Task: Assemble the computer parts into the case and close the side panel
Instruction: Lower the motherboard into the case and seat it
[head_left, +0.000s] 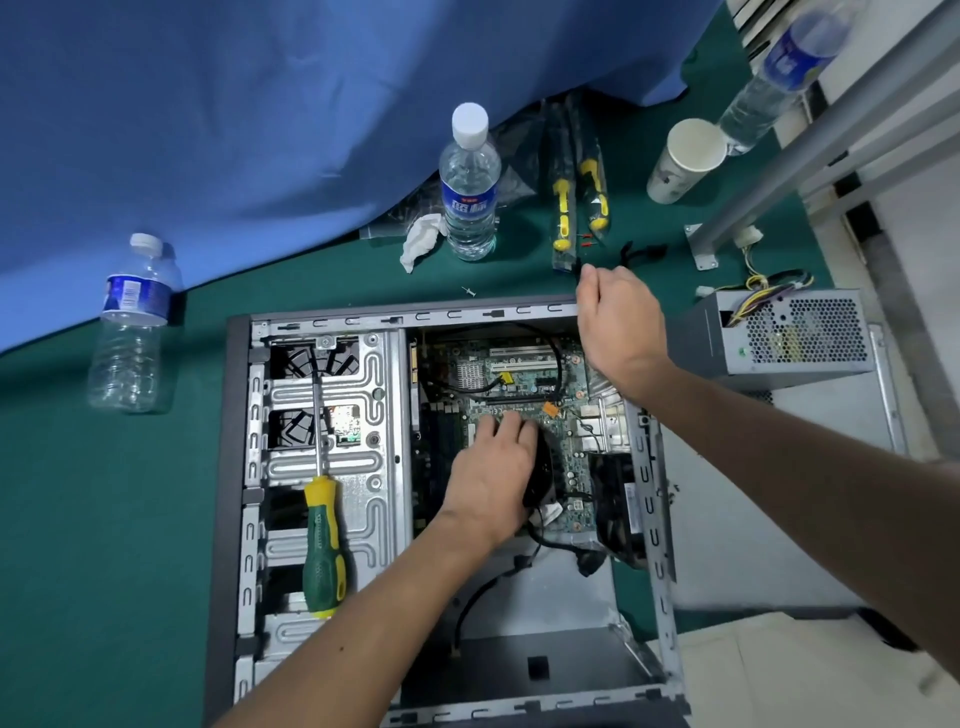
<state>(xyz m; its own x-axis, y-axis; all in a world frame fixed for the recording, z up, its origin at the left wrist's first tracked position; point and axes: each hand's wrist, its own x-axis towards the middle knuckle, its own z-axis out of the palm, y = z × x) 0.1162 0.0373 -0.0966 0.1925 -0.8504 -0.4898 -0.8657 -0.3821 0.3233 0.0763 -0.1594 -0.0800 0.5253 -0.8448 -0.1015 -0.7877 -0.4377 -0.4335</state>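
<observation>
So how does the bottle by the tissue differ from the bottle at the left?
The bottle by the tissue is nearly full; the left bottle looks empty. The first stands on green table; the second stands at the blue cloth's edge. Both are upright, clear plastic, white-capped, blue-labelled.

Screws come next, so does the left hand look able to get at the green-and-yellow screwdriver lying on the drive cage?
Probably yes: the green-and-yellow screwdriver lies uncovered on the metal drive cage, beside the left hand, which rests on the motherboard.
</observation>
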